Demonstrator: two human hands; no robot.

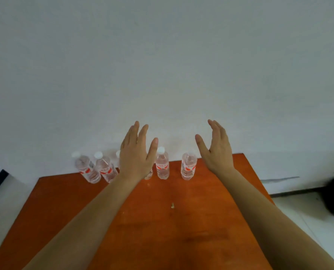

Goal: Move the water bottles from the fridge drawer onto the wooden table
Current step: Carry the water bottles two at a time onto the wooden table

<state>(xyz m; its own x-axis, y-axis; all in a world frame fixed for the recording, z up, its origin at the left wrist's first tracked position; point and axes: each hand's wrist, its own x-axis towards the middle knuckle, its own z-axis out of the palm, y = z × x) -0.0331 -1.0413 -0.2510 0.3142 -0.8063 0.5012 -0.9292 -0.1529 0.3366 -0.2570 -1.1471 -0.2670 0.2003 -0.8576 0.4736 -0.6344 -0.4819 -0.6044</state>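
Head view has both hands empty with fingers spread, the left hand [136, 154] hovering in front of the upright row of water bottles [162, 164] at the far edge of the wooden table [162, 221], the right hand [216, 151] just right of the last bottle, fridge drawer unseen.

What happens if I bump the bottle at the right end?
The right-end bottle would probably tip: it stands tall and narrow. Once down, its round body might roll across the flat wooden table. Thin clear plastic likely dents, not breaks.
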